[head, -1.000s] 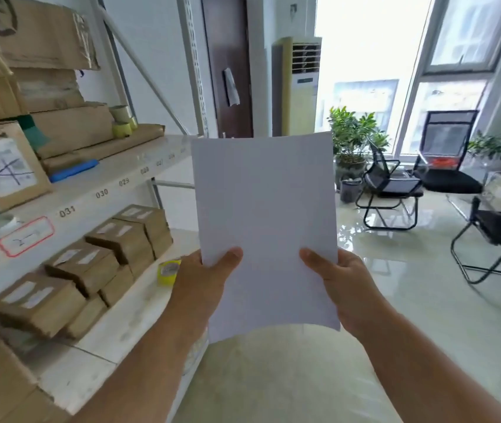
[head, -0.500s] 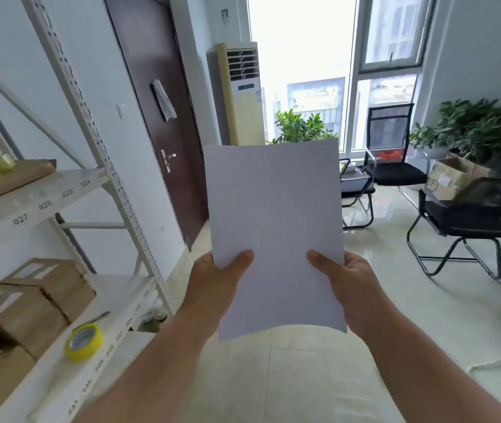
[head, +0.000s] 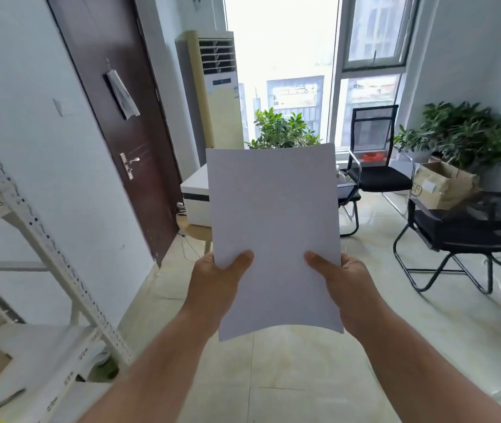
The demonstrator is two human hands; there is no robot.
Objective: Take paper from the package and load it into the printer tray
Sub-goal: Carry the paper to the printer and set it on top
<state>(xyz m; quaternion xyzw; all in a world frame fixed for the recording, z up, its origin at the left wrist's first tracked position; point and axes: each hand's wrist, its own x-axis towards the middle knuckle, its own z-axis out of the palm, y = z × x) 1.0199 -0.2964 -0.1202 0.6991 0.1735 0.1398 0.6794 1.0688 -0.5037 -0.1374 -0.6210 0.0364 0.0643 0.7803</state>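
Observation:
I hold a stack of white paper (head: 273, 227) upright in front of me, at the middle of the view. My left hand (head: 215, 285) grips its lower left edge with the thumb on the front. My right hand (head: 343, 282) grips the lower right edge the same way. Behind the paper, partly hidden by it, a white printer (head: 195, 196) with a dark band sits on a low wooden stool (head: 195, 232) near the door. The paper package is not in view.
A white metal shelf rack (head: 38, 239) stands at the left. A dark brown door (head: 127, 117) and a tall air conditioner (head: 217, 90) are ahead left. Black chairs (head: 469, 233), potted plants (head: 282, 129) and a cardboard box (head: 441, 184) fill the right side. The floor is tiled.
My view has swung right, away from the shelf of boxes toward the door and window. The printer has come into view behind the paper. Both hands keep the same hold.

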